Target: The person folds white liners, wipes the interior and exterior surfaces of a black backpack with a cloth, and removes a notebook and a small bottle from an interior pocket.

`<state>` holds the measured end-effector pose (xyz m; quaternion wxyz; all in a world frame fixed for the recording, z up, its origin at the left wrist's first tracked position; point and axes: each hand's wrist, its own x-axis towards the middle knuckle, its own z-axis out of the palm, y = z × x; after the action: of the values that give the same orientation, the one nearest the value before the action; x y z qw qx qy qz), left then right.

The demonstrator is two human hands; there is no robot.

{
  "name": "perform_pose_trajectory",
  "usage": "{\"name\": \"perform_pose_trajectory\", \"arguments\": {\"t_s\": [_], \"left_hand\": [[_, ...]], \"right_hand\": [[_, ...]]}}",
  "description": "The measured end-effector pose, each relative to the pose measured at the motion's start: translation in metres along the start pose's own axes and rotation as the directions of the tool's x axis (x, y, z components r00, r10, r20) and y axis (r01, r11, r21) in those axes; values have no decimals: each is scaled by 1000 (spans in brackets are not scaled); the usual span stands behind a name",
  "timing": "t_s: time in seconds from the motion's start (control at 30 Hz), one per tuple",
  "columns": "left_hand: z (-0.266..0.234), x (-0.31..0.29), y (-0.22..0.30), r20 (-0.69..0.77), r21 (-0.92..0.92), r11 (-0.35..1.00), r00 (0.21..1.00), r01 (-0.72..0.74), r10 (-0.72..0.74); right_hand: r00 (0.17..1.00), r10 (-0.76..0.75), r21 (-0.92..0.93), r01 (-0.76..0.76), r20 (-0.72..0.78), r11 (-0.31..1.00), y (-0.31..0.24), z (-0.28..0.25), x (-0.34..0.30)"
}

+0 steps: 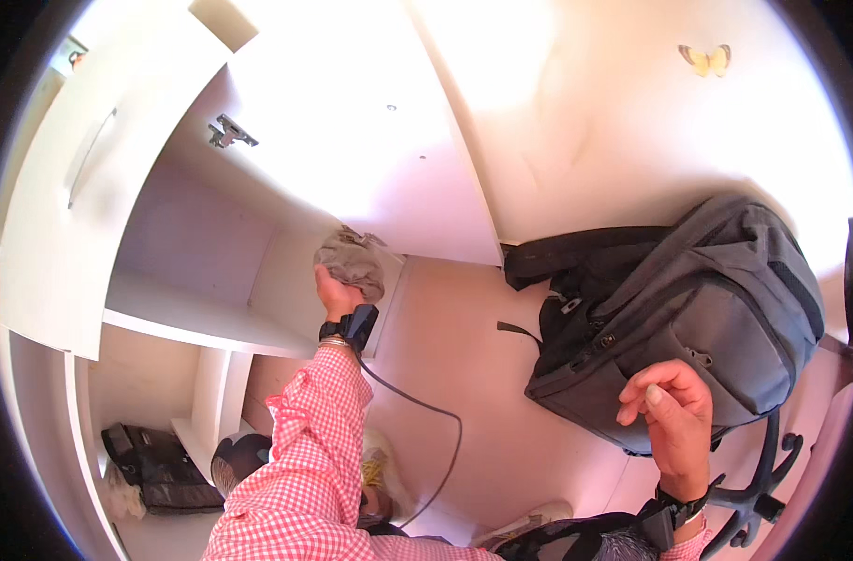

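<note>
The head view shows a white cabinet (183,337) filling the left of the frame, with two compartments open to sight: the upper compartment (202,224), bare over its visible left part, and the lower compartment (137,383), which holds one black bag (165,467) and, just beside it at the lower left, one pale crumpled item (122,496) whose kind I cannot tell. At the right end of the upper compartment, near the middle of the frame, is one crumpled grey-brown cloth (354,262), gripped in the left hand (340,294); how far inside it sits I cannot tell. The left arm, in a red-and-white checked sleeve (310,421), reaches up from the lower edge, nearly straight. Of the two hands, the right hand (674,407) is empty, raised at the lower right with its fingers loosely curled and only a narrow space by the thumb. Behind it stands one dark grey backpack (726,318); its contents are hidden. Each wrist wears one black band, and one black cable (461,430) curves down from the left one. One handle (92,159) and one metal hinge (232,132) show at the upper left, one yellow butterfly (705,60) at the upper right, and one black chair base (759,496) at the lower right.
</note>
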<state>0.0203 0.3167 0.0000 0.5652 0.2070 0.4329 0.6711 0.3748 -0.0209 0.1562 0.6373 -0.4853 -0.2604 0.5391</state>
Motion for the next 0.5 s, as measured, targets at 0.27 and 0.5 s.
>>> {"name": "perform_pose_trajectory", "arguments": {"t_s": [0.27,0.5], "left_hand": [[2,-11,60,-86,-69,951,952,-301,295],[72,-82,103,96,-11,861,856,-509,508]], "right_hand": [[996,27,38,-30,89,999,11,15,21],[985,49,-13,-47,165,999,15,25,23]]}}
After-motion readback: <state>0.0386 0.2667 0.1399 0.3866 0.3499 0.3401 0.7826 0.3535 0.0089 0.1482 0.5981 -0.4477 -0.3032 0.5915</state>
